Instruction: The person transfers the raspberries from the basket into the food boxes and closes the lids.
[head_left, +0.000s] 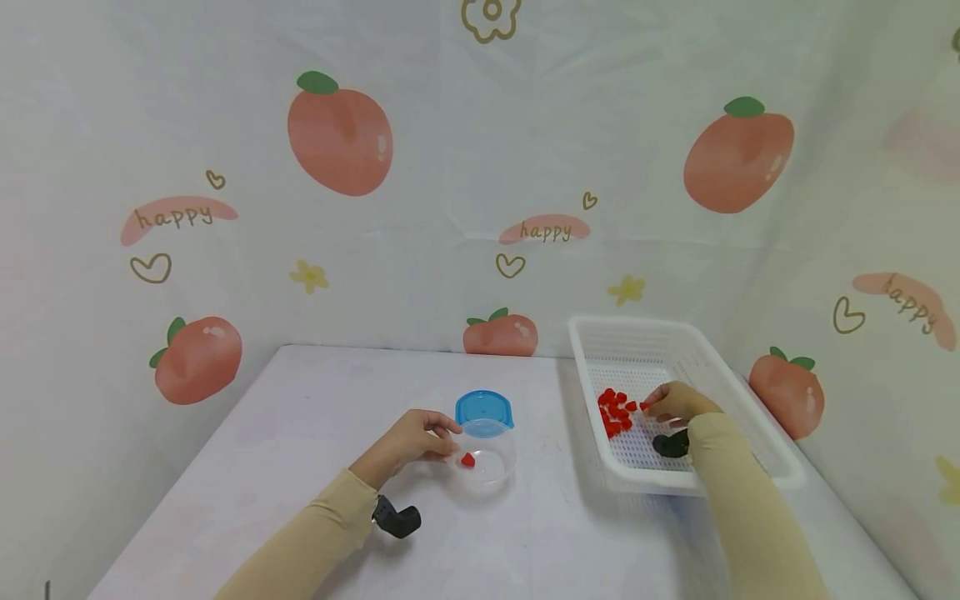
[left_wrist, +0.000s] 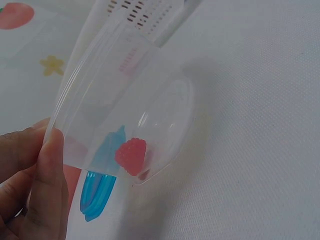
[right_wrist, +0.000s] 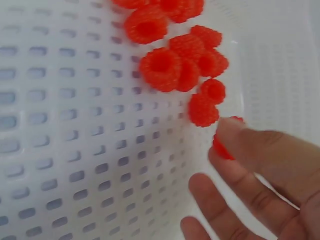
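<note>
My left hand pinches the rim of a clear round plastic tub between thumb and fingers. One raspberry lies in the bottom of that tub. Over the white perforated basket, my right hand pinches a single raspberry between thumb and index finger, the other fingers spread below. To the left of that hand, several more raspberries lie grouped along the basket's left side. The thumb covers part of the held berry in the right wrist view.
Just behind the tub, a blue lid lies on the white tabletop. The basket stands at the table's right side, its raised walls around the right hand. A printed cloth hangs behind the table.
</note>
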